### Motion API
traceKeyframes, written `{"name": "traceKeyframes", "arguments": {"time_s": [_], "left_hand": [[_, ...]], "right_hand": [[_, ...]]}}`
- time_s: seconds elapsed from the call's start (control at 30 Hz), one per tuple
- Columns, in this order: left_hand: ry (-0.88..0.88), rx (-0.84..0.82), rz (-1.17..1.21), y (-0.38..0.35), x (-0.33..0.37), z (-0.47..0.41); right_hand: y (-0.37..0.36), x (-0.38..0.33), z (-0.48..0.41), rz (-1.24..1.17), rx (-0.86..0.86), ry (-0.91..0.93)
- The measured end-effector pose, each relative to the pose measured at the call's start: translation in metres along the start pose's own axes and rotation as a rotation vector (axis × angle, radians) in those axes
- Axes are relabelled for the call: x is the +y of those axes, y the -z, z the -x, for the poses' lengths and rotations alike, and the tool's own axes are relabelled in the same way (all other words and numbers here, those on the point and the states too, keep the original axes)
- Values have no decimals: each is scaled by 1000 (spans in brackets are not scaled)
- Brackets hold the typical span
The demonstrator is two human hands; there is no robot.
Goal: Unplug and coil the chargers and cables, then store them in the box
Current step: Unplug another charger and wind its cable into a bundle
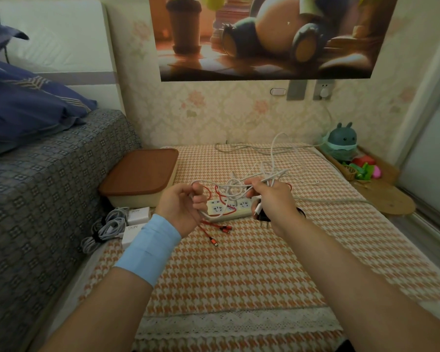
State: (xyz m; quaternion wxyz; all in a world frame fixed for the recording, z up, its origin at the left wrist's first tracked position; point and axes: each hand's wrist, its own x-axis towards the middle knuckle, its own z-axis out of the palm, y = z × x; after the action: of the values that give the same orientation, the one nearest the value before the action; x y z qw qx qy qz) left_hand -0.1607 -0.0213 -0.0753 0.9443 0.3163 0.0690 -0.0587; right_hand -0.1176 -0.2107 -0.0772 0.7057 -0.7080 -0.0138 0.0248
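My left hand [182, 208] pinches one end of a white cable [233, 188] above the white power strip [225, 209]. My right hand [271, 199] grips the same tangled cable further along, with a black charger plug [264, 219] hanging under its palm. A red cable [217, 228] lies across the strip and trails toward me with several connector ends. The storage box [140, 175], cream with a brown lid, sits shut to the left. Two white charger bricks [137, 215] and coiled grey-white cables [107, 228] lie beside it.
The houndstooth-covered table [239, 270] has a bed with a grey patterned cover [36, 199] along its left side. A long white lead [264, 148] runs along the back to a wall socket [324, 91]. A teal plush toy [342, 141] and toys sit at the right.
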Motion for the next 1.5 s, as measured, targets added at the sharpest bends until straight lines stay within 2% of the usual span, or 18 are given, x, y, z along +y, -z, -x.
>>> {"name": "traceKeyframes", "arguments": {"time_s": [0.07,0.13,0.2,0.27,0.33,0.43,0.5,0.63,0.73,0.8,0.87,1.03,1.17,1.27,1.3,1.37,1.5], "left_hand": [[-27,-58,-27,-4,-1,5],[-82,-112,-165,-6,-3,7],[-183,-104,-503,-8,-7,9],[-328,-29,-841,-9,-12,9],[-439,13,-1017,-9,-14,7],[-491,-70,-1072,-9,-9,8],[-440,-120,-1023,-9,-6,6],[-371,-44,-964,-6,-1,0],[-356,-146,-1157,3,3,0],[-406,-186,-1361,7,3,1],[-452,-127,-1440,10,2,-3],[-405,-72,-1709,18,9,-8],[-385,-23,-1719,17,15,-5],[-428,5,-1695,20,13,-7],[-424,28,-1620,21,11,-7],[-366,-22,-1414,22,5,-2],[-159,-78,-1271,11,1,1]], "right_hand": [[0,2,-1,41,-30,-8],[1,2,1,50,-96,-17],[2,1,3,48,-151,4],[3,0,4,39,-189,30],[4,-1,6,61,-232,55],[3,-1,8,79,-276,75],[3,-2,6,26,-282,67],[7,-2,1,-50,-311,30],[9,-1,-1,-81,-339,25],[8,-2,0,-91,-324,17],[6,-4,1,-75,-244,13],[3,1,-2,-14,6,67],[-2,5,-5,3,88,98],[-3,5,-5,17,73,103],[-3,6,-6,1,57,91],[-2,6,-6,-77,42,35],[4,3,-3,-229,-79,-50]]}}
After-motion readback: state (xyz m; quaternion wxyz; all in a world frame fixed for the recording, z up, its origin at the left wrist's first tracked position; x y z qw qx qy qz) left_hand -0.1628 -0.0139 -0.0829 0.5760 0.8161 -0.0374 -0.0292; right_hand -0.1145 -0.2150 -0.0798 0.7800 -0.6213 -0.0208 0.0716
